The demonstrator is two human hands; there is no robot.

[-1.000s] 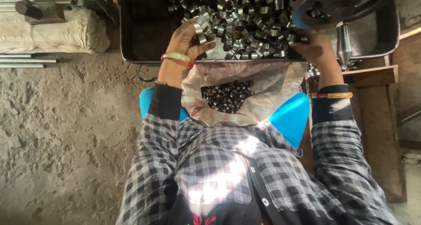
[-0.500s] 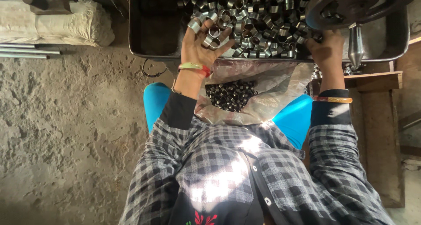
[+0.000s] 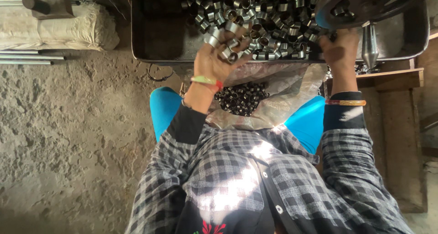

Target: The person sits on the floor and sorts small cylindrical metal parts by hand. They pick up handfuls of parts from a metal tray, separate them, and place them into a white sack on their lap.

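Head view, looking straight down on a seated person in a black-and-white checked shirt point(image 3: 237, 179). The left hand point(image 3: 219, 56) is raised palm-up at the near edge of a dark rectangular metal tray point(image 3: 157, 38), its fingers curled around a handful of short shiny metal ring sleeves point(image 3: 226, 40); several sleeves rest in the cupped palm and between the fingertips. A green and red bangle point(image 3: 206, 81) sits on that wrist. The tray is heaped with more loose metal ring sleeves point(image 3: 269, 15) of the same kind, piled from its middle to its far side. The right hand point(image 3: 340, 49) lies at the tray's near right rim, knuckles up, fingers bent down among the sleeves beneath a dark round metal wheel point(image 3: 365, 3); whether it grips anything cannot be told. An orange bangle point(image 3: 346, 102) is on the right wrist. Just beside that hand a pointed steel spindle point(image 3: 369, 47) stands upright, above a wooden surface point(image 3: 392, 79). In the person's lap, between blue-clad knees point(image 3: 164, 108), an open translucent plastic bag point(image 3: 292, 90) holds a mound of dark small metal rings point(image 3: 242, 97), directly below the left wrist. On the dirt floor point(image 3: 68, 133) to the left lie a pale stuffed sack point(image 3: 59, 31) and grey metal pipes point(image 3: 27, 58).
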